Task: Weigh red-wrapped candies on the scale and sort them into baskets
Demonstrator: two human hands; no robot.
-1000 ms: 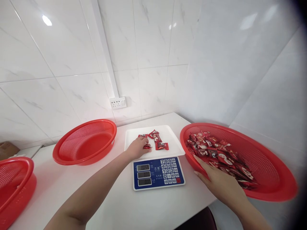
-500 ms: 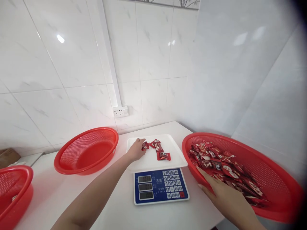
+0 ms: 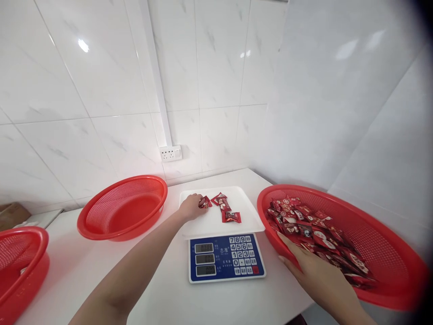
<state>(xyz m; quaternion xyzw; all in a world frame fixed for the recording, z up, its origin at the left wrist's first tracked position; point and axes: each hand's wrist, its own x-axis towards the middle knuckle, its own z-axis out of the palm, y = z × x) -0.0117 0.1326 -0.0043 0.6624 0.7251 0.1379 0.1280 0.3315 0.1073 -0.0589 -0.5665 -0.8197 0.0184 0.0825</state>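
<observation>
A digital scale [image 3: 226,259] with a blue keypad face stands in front of me, and its white weighing pan [image 3: 243,220] carries a few red-wrapped candies [image 3: 227,209]. My left hand [image 3: 191,207] reaches onto the pan's far left part, fingers pinched on one red candy [image 3: 204,202]. My right hand [image 3: 313,270] lies on the near rim of a big red mesh basket [image 3: 389,250], fingers stretched out flat. Inside that basket is a heap of red wrapped candies [image 3: 314,234].
An empty-looking red mesh basket [image 3: 123,208] stands left of the scale. Another red basket [image 3: 20,266] is cut by the left edge. White tiled walls close the corner behind, with a power socket [image 3: 170,153]. The white counter's near edge runs below the scale.
My left hand has shifted from the pan's near left side up toward its far left, taking a candy along. The right hand has stayed on the basket rim. My view tilted slightly.
</observation>
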